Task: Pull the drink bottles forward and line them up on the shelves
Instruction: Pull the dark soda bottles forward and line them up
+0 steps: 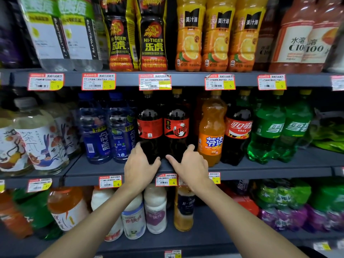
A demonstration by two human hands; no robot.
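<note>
The orange juice bottles [216,38] on the top shelf lose their caps to the upper edge. The left grip [141,168] curls round and covers the foot of the left cola bottle [149,125], and the right grip [189,165] covers that of the right cola bottle [176,125]; fingertips behind the bottles are hidden. Print on the price tags [154,81] is too small to read. Lower down, the left forearm [104,216] hides part of the white bottles [155,207], and the green packs [279,194] at the right are blurred. A tea bottle [7,146] is cut by the left edge.
</note>
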